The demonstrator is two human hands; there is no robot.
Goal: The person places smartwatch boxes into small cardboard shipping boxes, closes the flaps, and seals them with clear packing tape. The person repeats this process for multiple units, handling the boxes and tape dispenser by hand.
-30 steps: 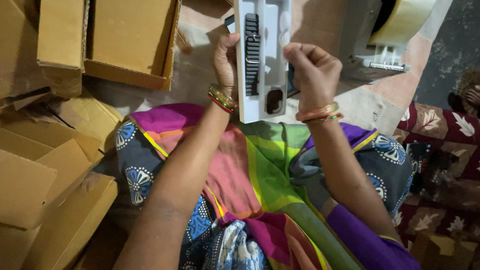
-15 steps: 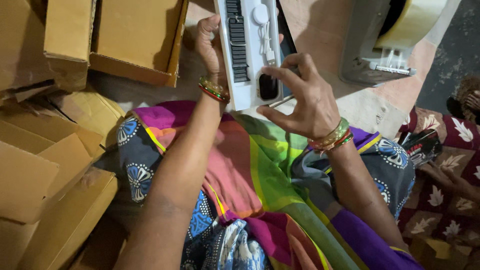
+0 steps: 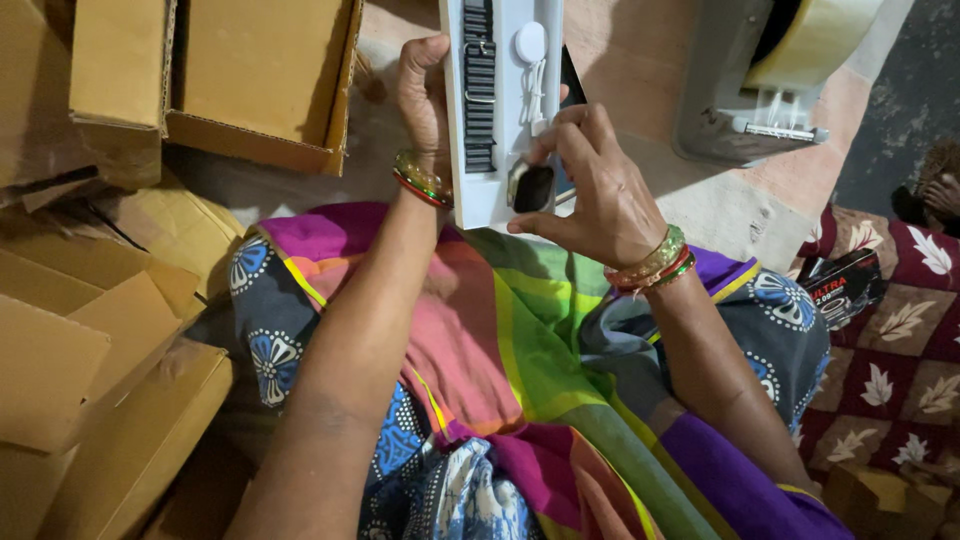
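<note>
My left hand [image 3: 424, 92] grips the left edge of a white plastic tray [image 3: 502, 195] held upright above my lap. The tray carries a black watch strap [image 3: 480, 95], a white round charger puck [image 3: 530, 43] with its cable, and a dark watch body [image 3: 532, 186] in the lower slot. My right hand [image 3: 592, 190] is at the tray's right side, with its thumb and fingers pinching the watch body. Both wrists wear green, red and gold bangles. The tray's top runs out of view.
Open brown cardboard boxes [image 3: 258, 80] lie at the upper left, with flattened cartons [image 3: 70, 330] piled on the left. A grey tape dispenser [image 3: 770, 90] with a tape roll stands at the upper right. A small black box [image 3: 838, 288] rests on a floral cloth [image 3: 900, 340].
The tray has moved up and left in view. My right hand came down from the tray's upper right edge onto the watch body in the lower slot.
</note>
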